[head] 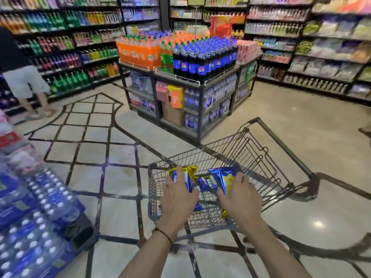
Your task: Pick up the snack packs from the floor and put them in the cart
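Supermarket aisle, tiled floor (120, 153). Over cart (281, 141) near end: left hand (178, 197) grips gold-blue pack (187, 174), right hand (240, 197) grips blue-yellow pack (223, 177). Probably light, crinkly, slippery foil, so pinch mid-bag gently.

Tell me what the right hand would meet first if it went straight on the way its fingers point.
Probably the wire mesh of the cart: the right hand, gripping a blue and yellow snack pack, points forward into the basket, bare wire ahead. Depth is unclear.
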Available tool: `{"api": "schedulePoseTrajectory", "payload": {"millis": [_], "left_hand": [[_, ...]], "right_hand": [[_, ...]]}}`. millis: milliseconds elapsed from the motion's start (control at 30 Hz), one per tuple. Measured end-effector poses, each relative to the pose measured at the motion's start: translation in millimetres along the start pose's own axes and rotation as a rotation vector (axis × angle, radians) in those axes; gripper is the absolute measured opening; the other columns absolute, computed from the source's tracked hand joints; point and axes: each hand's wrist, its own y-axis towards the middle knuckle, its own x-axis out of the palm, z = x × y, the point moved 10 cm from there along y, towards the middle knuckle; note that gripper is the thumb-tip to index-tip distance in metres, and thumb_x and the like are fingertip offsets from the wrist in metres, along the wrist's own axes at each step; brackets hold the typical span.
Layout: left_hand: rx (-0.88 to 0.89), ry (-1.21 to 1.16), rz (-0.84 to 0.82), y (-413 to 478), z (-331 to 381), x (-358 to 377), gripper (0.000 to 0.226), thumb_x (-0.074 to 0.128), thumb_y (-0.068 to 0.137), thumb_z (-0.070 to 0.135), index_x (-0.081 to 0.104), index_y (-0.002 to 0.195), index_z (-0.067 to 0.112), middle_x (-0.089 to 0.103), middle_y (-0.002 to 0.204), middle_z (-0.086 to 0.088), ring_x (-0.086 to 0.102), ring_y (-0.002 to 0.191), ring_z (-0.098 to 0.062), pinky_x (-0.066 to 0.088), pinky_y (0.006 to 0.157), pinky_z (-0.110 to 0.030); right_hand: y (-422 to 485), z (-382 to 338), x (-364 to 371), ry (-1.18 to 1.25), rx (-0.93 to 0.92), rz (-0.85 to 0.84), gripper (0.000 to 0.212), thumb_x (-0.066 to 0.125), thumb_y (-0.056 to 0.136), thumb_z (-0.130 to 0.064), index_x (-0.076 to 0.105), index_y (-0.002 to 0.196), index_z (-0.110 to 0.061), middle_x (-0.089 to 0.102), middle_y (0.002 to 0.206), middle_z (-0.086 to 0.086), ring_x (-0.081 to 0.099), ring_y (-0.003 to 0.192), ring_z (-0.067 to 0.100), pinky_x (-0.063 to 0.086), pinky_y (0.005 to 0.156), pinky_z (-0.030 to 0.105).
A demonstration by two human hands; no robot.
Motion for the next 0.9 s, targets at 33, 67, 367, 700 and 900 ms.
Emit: {"api": "schedulePoseTrajectory", "payload": {"millis": [33,67,367,700,900], "left_hand": [[0.019,0.012,-0.001,19,5,3,0.088,0.059,0.088,0.054,0.004,0.154,0.037,0.029,0.153,-0.017,0.038,0.135,-0.036,0.048,0.096,-0.047],[0.036,0.023,0.001,38,9,5,0.089,0.059,0.088,0.054,0.003,0.155,0.037,0.028,0.154,-0.017,0.038,0.136,-0.036,0.047,0.095,-0.046],[-0.018,0.037,-0.081,168,21,73,0.088,0.060,0.088,0.056,0.003,0.153,0.035,0.033,0.145,-0.015,0.047,0.123,-0.036,0.054,0.084,-0.047],[-0.272,0.092,-0.186,288,-2,202,0.081,0.062,0.088,0.052,0.012,0.149,0.031,0.034,0.144,-0.020,0.047,0.124,-0.042,0.053,0.089,-0.054],[-0.371,0.139,-0.264,330,-43,283,0.085,0.062,0.088,0.047,0.007,0.151,0.031,0.036,0.142,-0.022,0.046,0.124,-0.044,0.052,0.087,-0.051]], "right_hand": [[16,-7,3,0.001,-0.001,0.000,0.069,0.049,0.087,-0.063,0.037,0.129,-0.010,0.056,0.120,0.007,0.060,0.103,0.025,0.049,0.070,0.034],[32,-13,7,0.001,0.000,0.000,0.070,0.048,0.088,-0.062,0.036,0.131,-0.008,0.056,0.122,0.008,0.060,0.104,0.025,0.050,0.071,0.035],[167,-7,81,-0.009,0.044,-0.130,0.072,0.050,0.084,-0.068,0.041,0.125,-0.009,0.059,0.116,0.007,0.061,0.100,0.026,0.049,0.069,0.035],[306,14,249,-0.006,-0.021,-0.395,0.084,0.057,0.082,-0.064,0.033,0.138,-0.006,0.053,0.130,0.014,0.055,0.114,0.033,0.052,0.078,0.040],[342,26,346,-0.002,-0.015,-0.517,0.082,0.061,0.081,-0.063,0.032,0.134,-0.006,0.052,0.127,0.014,0.054,0.114,0.034,0.052,0.076,0.043]]}}
